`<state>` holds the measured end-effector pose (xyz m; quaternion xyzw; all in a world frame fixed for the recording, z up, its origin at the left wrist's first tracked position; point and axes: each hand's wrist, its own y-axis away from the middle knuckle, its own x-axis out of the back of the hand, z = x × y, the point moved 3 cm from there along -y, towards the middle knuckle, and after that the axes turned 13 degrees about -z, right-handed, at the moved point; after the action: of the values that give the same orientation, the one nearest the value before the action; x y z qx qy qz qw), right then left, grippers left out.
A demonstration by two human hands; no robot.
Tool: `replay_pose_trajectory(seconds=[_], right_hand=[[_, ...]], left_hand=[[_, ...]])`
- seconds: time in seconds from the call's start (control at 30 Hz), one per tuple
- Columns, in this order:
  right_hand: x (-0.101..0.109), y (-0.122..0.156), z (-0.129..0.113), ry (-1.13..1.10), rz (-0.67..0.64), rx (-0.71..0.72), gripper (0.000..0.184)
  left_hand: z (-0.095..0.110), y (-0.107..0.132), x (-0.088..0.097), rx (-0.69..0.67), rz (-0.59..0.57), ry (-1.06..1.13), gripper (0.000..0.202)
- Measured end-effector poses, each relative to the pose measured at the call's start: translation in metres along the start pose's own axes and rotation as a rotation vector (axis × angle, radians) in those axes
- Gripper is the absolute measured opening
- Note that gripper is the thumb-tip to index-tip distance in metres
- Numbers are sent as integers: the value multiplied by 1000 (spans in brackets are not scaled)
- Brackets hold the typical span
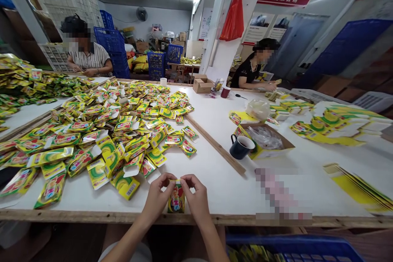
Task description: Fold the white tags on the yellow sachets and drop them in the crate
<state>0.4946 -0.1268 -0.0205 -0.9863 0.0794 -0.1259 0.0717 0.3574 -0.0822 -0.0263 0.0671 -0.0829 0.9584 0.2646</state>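
A small yellow and green printed carton (176,199) stands at the table's front edge between my two hands. My left hand (160,192) pinches its upper left corner with thumb and forefinger. At the upper right corner, my right hand (195,192) grips it the same way. The carton's top edge is partly covered by my fingertips. To the left and ahead of my hands spreads a large heap of similar cartons (125,147), some with white end flaps open.
A wooden strip (215,144) crosses the white table (211,180). Right of it are a dark mug (241,147), an open box with plastic bags (270,141) and flat card sheets (357,186). A blue crate (294,247) is below the edge. Two people work across the table.
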Motion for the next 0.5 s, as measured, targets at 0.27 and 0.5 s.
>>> replay_pose_trajectory(seconds=[0.27, 0.5], right_hand=[[-1, 6, 8, -17, -37, 32, 19], [3, 15, 4, 4, -68, 36, 20]], left_hand=[[-4, 5, 0, -59, -51, -67, 16], [-1, 13, 4, -174, -89, -282, 19]])
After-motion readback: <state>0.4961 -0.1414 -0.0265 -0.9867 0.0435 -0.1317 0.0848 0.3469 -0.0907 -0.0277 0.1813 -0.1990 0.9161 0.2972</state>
